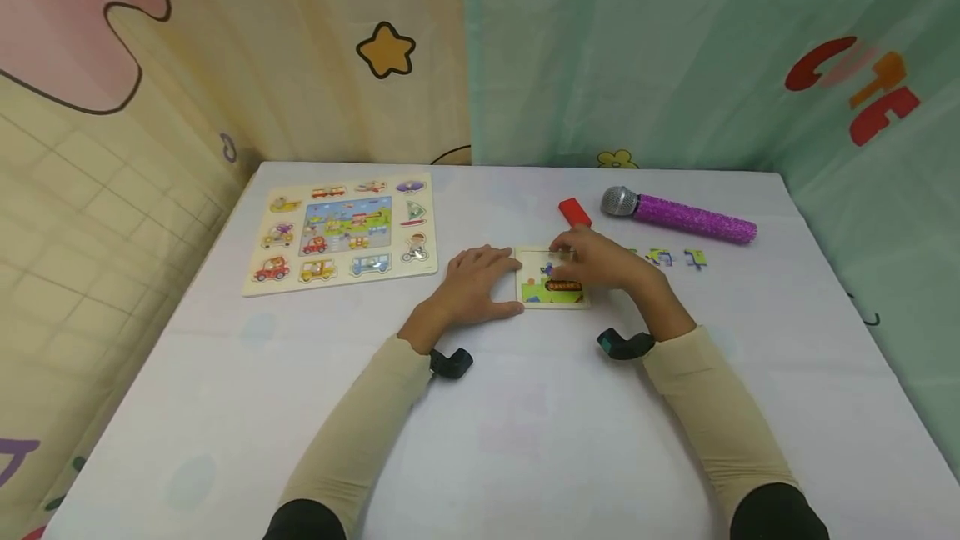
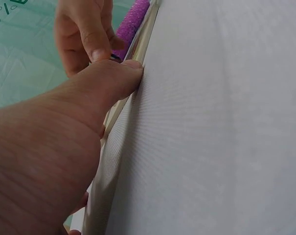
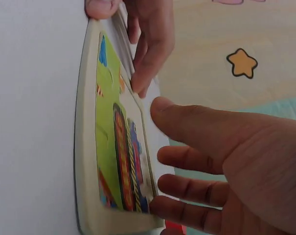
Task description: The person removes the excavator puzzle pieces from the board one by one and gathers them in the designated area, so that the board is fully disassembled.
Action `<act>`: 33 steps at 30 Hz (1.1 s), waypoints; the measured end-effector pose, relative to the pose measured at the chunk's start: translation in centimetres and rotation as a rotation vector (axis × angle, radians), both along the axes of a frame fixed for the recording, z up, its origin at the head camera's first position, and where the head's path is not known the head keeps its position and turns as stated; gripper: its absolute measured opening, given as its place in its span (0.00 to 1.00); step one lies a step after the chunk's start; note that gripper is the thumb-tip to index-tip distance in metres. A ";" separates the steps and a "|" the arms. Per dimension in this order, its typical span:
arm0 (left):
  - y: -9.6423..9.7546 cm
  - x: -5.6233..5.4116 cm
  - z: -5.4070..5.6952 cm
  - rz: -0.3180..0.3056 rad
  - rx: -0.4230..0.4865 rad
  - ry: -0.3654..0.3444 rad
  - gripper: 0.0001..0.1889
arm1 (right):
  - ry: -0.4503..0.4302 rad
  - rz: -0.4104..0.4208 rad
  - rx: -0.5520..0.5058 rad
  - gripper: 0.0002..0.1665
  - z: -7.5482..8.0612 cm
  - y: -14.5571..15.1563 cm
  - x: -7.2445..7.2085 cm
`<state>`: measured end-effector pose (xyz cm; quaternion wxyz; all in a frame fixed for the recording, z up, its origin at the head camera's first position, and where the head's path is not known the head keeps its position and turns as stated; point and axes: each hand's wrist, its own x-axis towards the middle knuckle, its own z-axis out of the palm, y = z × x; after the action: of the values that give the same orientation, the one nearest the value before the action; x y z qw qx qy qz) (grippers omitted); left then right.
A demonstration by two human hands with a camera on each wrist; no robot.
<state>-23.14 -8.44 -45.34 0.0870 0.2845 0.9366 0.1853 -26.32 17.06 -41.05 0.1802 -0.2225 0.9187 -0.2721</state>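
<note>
A small wooden puzzle board (image 1: 552, 305) with a green and cream picture lies flat on the table. My left hand (image 1: 472, 282) steadies its left side, thumb at the near corner and a fingertip at the far end of that side; its fingers are fairly straight in the right wrist view. Over the right part of the board is my right hand (image 1: 596, 261), thumb and fingers spread apart with nothing between them. In the right wrist view its fingertips (image 3: 162, 208) come close to the board's edge. A dark, reddish long shape (image 3: 123, 156) shows on the picture.
A larger vehicle puzzle board (image 1: 348, 271) lies at the left. Behind my right hand are a red block (image 1: 575, 212) and a purple glittery microphone (image 1: 690, 217). Small puzzle pieces (image 1: 695, 258) lie right of that hand. Curtains (image 1: 622, 57) stand behind the table.
</note>
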 end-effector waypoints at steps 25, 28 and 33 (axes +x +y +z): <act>0.0 0.0 -0.3 0.008 -0.015 0.022 0.37 | 0.001 0.004 -0.014 0.22 -1.2 -1.1 0.3; -0.1 0.0 -0.4 0.006 -0.013 0.026 0.37 | -0.018 0.021 -0.055 0.21 -1.3 -0.9 0.2; -0.1 0.0 -0.4 0.006 -0.007 0.024 0.37 | -0.044 0.051 -0.087 0.20 -1.3 -0.6 0.1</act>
<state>-23.12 -8.57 -45.74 0.0760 0.2834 0.9391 0.1790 -26.21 16.50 -42.35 0.1971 -0.2474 0.8959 -0.3120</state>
